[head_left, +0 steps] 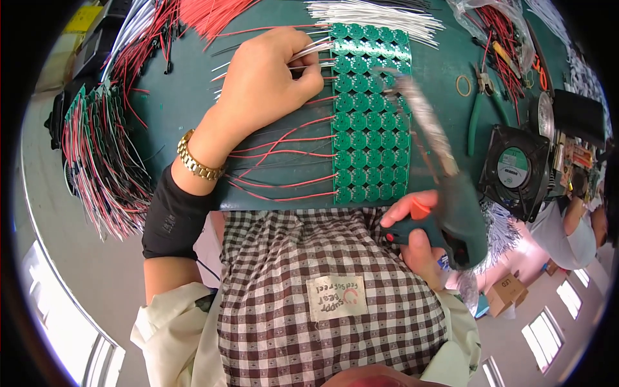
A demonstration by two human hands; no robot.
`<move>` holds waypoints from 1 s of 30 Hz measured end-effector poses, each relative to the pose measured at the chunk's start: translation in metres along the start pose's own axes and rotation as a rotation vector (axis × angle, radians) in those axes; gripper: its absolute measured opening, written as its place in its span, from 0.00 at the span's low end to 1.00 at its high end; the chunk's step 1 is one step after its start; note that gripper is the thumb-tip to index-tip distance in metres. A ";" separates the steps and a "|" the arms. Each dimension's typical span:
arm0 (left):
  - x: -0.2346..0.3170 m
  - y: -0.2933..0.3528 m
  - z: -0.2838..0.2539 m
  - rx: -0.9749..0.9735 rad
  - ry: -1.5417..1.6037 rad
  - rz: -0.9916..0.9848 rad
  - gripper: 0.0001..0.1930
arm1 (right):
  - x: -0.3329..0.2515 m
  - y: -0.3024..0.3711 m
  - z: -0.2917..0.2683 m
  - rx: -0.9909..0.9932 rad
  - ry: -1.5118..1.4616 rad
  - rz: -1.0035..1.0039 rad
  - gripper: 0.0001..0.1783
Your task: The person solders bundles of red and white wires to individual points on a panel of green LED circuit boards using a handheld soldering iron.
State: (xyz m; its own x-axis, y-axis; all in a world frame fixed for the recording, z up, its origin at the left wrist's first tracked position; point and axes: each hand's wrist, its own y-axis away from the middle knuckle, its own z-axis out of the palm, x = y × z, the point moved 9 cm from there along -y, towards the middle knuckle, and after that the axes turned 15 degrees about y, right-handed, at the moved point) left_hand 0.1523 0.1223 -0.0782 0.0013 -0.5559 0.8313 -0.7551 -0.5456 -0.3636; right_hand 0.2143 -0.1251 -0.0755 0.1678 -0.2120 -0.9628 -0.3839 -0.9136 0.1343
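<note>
A panel of small round green circuit boards (pixel 372 121) lies on the dark green table, with red wires (pixel 293 153) running left from its left edge. My left hand (pixel 267 80) is over the upper left of the panel, its thumb and fingers pinched on a white wire (pixel 317 48) that reaches the board edge. My right hand (pixel 422 255) grips a dark soldering gun (pixel 463 216) with an orange trigger. Its long metal front, smeared by motion, points up over the right side of the panel. I cannot tell whether the tip touches a board.
Bundles of red wires (pixel 209 18) and white wires (pixel 380 20) lie along the far side. Wired boards (pixel 97 155) hang at the left edge. Right of the panel are green-handled cutters (pixel 480 106), a rubber ring (pixel 463 85) and a black fan (pixel 516 171). Another person's arm (pixel 574 216) shows far right.
</note>
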 end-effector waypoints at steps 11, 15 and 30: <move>0.004 -0.003 -0.001 -0.011 -0.018 -0.010 0.05 | 0.028 0.002 0.011 0.175 -0.213 0.016 0.26; 0.004 0.000 -0.006 0.027 0.002 -0.096 0.05 | 0.025 0.003 0.009 0.143 -0.119 -0.030 0.25; 0.010 0.010 0.004 -0.118 0.024 -0.103 0.08 | 0.028 0.004 0.009 0.161 -0.043 -0.033 0.11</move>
State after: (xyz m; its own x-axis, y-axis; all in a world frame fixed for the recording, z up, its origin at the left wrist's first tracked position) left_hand 0.1477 0.1091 -0.0754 0.0676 -0.4848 0.8720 -0.8235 -0.5206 -0.2255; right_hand 0.2091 -0.1317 -0.1037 0.1444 -0.1648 -0.9757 -0.5197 -0.8517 0.0670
